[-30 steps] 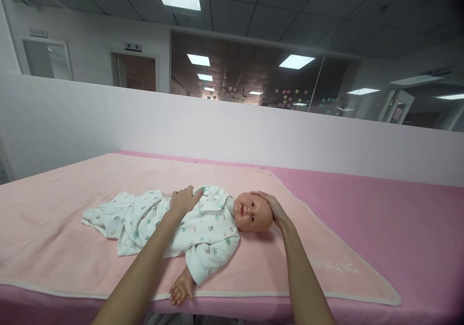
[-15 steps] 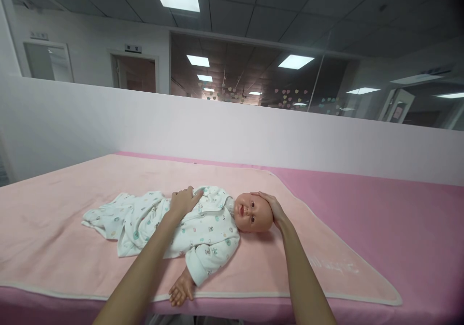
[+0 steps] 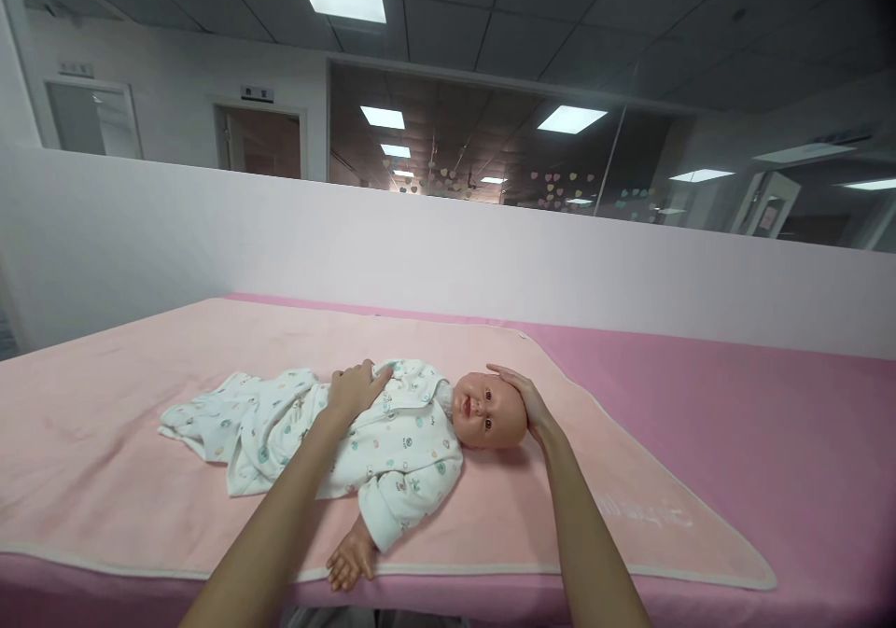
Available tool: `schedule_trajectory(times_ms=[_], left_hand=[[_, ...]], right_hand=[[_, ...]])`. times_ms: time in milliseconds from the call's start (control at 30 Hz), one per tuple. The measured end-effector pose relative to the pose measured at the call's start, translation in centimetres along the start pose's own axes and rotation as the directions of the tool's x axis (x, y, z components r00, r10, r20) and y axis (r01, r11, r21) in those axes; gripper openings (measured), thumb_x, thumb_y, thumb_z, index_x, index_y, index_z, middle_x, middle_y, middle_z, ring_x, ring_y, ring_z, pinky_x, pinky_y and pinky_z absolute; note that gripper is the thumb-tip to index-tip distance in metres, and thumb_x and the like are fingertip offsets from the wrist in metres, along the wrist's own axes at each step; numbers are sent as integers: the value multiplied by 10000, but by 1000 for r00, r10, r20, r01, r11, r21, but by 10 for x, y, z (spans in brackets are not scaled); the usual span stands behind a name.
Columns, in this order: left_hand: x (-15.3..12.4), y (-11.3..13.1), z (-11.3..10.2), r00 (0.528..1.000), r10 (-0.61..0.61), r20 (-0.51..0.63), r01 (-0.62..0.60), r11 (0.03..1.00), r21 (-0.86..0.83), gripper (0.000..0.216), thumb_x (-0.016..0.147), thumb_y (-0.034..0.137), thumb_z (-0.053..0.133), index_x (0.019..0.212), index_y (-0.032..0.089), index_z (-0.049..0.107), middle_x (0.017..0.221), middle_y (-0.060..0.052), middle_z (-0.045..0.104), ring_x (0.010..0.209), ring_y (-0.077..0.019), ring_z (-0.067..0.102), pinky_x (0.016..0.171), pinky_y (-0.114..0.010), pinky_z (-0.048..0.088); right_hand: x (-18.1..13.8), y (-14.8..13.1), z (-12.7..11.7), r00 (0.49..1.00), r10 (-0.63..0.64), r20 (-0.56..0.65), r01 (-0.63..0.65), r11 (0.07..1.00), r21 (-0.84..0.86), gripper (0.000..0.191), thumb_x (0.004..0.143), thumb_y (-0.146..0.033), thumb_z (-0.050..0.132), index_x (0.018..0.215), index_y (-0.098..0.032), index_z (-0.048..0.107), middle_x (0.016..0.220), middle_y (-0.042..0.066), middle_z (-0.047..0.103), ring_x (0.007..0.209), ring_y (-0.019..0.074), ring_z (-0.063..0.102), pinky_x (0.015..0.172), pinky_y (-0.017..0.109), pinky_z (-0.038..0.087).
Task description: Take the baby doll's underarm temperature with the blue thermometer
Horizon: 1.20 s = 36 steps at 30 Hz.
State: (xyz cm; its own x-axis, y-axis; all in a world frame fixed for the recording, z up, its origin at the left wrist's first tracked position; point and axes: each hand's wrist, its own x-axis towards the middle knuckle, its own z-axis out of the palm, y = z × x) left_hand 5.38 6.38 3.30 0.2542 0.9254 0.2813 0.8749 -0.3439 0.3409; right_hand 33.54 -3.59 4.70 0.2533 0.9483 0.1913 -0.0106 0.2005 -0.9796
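A baby doll in a white patterned outfit lies on its back, its head to the right and its bare hand stretched toward me. My left hand rests on the middle of the doll's body, thumb apart, with the fingertips partly hidden over the far side. Against the top of the doll's head lies my right hand, palm curved to it and fingers stretched out. The doll's other hand is out of sight.
Under the doll spreads a peach blanket with a pale edge, over a pink covered surface. A low white wall runs behind it, with a window above.
The fingers of my right hand have straightened and lifted slightly from the far side of the doll's head. My left hand and the doll look unmoved.
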Motion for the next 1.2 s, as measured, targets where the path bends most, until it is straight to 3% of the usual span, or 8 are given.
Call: schedule_trajectory(times_ms=[133, 267, 367, 600, 800, 1033, 1200], left_hand=[[-1, 0, 0, 1000, 0, -7, 0, 1000, 1, 590, 789, 581, 185, 996, 135, 509, 942, -159, 638, 911, -287, 559, 831, -429, 304], [-1, 1, -1, 1000, -4, -3, 4, 1000, -1, 583, 791, 575, 186, 999, 135, 509, 931, -154, 641, 915, -288, 556, 831, -433, 304], [0, 0, 0, 1000, -3, -5, 3, 1000, -3, 585, 790, 579, 183, 988, 138, 512, 938, -157, 641, 919, -290, 558, 833, -430, 303], [0, 1, -1, 1000, -11, 7, 11, 1000, 6, 581, 790, 577, 189, 990, 135, 509, 945, -161, 639, 920, -289, 558, 838, -429, 301], [-1, 1, -2, 1000, -4, 4, 4, 1000, 2, 578, 792, 572, 184, 993, 134, 504, 949, -164, 637, 924, -290, 557, 839, -433, 298], [-1, 1, -1, 1000, -11, 8, 11, 1000, -2, 580, 791, 579, 187, 993, 138, 506, 956, -163, 638, 928, -292, 560, 843, -431, 297], [-1, 1, -1, 1000, -7, 7, 7, 1000, -2, 580, 791, 573, 182, 1004, 140, 503, 961, -162, 637, 934, -294, 556, 847, -435, 294]], right_hand=[[2, 2, -2, 999, 24, -43, -22, 999, 42, 450, 648, -310, 584, 1096, -290, 551, 1029, -3, 634, 983, 205, 568, 844, 328, 443], [3, 4, -3, 999, 15, 35, -15, 1000, -1, 265, 645, -318, 571, 859, -197, 670, 991, 33, 650, 989, 229, 560, 870, 321, 425], [3, 5, -2, 999, 5, 49, -5, 1000, -14, 227, 641, -333, 570, 755, -177, 688, 967, 43, 658, 982, 240, 560, 875, 327, 420], [4, 3, -1, 999, 5, -45, -5, 1000, 4, 376, 632, -339, 624, 999, -259, 622, 1069, 8, 617, 1034, 211, 537, 886, 317, 415], [3, 3, -1, 1000, 22, 17, -22, 1000, -22, 243, 621, -370, 621, 754, -177, 685, 937, 42, 665, 948, 243, 572, 836, 326, 443], [2, 0, 1, 998, 12, -61, -11, 1000, 16, 332, 620, -348, 636, 925, -218, 653, 1033, 28, 633, 1037, 227, 531, 901, 332, 404], [0, -1, 2, 1000, 25, -7, -25, 1000, 3, 249, 626, -372, 615, 780, -187, 680, 948, 32, 661, 965, 226, 563, 865, 318, 423]])
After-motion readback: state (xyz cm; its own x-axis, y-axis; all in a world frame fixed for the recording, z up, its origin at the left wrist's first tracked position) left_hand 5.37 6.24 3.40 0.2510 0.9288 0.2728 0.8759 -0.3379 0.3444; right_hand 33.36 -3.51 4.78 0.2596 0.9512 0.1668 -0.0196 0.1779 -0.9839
